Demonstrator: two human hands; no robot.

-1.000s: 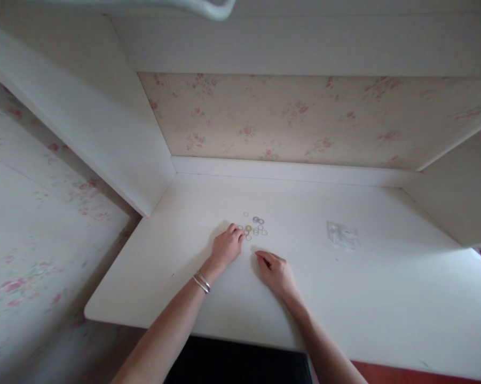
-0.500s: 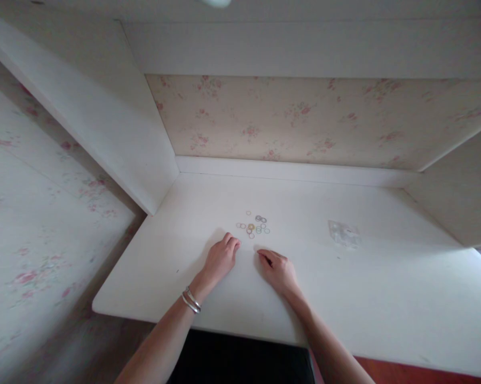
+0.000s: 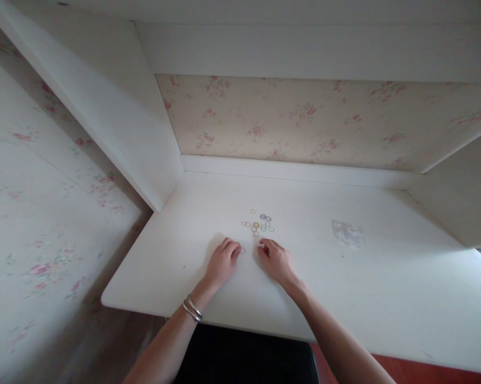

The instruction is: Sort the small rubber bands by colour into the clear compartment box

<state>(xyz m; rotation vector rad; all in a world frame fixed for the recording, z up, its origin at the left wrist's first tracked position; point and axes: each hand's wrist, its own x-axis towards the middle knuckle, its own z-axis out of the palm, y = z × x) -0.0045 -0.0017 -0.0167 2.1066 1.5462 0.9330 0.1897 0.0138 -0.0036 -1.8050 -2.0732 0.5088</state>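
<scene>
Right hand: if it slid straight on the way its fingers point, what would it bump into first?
Probably the little pile of small rings on the white desk. The right hand points toward it, fingertips just short of the nearest rings; exact alignment is hard to judge.

Left hand [image 3: 222, 262]: palm down, fingers curled, bangles at wrist.
Right hand [image 3: 277, 260]: palm down, fingers bent, close beside left.

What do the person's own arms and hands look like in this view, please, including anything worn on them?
Both forearms are bare, with no sleeves in view and no gloves. The left hand has two thin silver metal bangles side by side at the wrist. The right hand shows no bracelet or watch at its wrist. Whether the fingers carry any rings is too small to tell.
</scene>
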